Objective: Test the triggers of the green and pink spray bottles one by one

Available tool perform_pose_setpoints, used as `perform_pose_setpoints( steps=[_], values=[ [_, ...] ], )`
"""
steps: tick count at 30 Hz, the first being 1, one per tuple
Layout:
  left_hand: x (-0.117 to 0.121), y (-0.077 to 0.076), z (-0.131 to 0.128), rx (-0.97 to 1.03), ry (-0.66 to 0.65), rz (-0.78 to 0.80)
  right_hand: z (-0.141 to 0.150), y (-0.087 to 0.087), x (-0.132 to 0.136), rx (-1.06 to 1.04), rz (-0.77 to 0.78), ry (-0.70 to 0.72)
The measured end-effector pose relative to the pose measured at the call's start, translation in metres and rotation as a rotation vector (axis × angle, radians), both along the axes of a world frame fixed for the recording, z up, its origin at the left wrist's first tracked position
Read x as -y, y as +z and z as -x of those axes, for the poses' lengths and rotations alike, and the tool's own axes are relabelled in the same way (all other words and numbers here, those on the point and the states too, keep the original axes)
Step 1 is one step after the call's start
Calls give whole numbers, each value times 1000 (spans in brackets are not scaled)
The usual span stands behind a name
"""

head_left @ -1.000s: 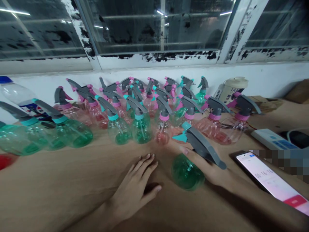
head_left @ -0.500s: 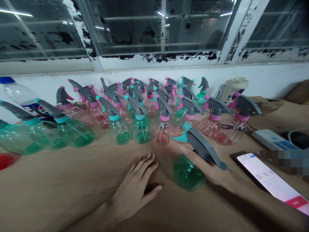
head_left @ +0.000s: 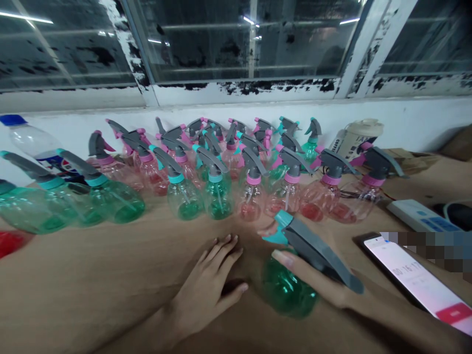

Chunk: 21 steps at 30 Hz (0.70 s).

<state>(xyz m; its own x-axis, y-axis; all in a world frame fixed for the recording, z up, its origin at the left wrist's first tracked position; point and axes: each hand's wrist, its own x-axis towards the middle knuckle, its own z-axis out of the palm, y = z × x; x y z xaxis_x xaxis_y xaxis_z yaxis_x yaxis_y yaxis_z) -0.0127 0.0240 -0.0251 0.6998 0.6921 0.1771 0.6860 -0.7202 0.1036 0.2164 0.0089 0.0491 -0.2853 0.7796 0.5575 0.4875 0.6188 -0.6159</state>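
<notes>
My right hand [head_left: 313, 278] is wrapped round a green spray bottle [head_left: 289, 290] with a grey and turquoise trigger head, gripping it near the neck. Part of the fingers is hidden behind the bottle. To its left, my left hand [head_left: 210, 275] lies flat on the wooden table [head_left: 92, 285], fingers spread, holding nothing. Beyond both hands stand several spray bottles in rows: a clear pink-tinted bottle with a pink collar [head_left: 250, 204] and a green bottle with a turquoise collar [head_left: 220, 199] are among the nearest.
On the right lies a phone [head_left: 416, 282] with a timer, near a white power strip [head_left: 416, 214]. A coffee cup [head_left: 363, 135] stands by the wall. At left are more green spray bottles [head_left: 125, 204], a plastic soda bottle [head_left: 33, 140] and a red object [head_left: 11, 243].
My right hand has brought the green spray bottle nearer to me and slightly right. My left hand stays in place on the table.
</notes>
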Motion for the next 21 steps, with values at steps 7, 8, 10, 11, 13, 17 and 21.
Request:
perform_pose_setpoints(
  steps=[7, 8, 10, 11, 13, 17, 21],
  values=[
    [0, 1, 0, -5, 5, 7, -2, -1, 2, -61, 103, 69],
    [0, 1, 0, -7, 1, 9, -2, -1, 2, -78, 114, 82],
    [0, 2, -1, -9, 0, 11, -1, -2, 1, -102, 143, 92],
    [0, 3, -1, -9, 0, 9, -1, -4, 1, -108, 158, 87],
    [0, 3, -1, -8, 0, 0, -1, -6, 1, -113, 161, 78],
    [0, 2, -1, -4, -3, -7, 1, -7, 1, -119, 81, 70],
    [0, 2, 0, -14, -2, 1, 2, -2, 1, -89, 41, 43]
  ],
)
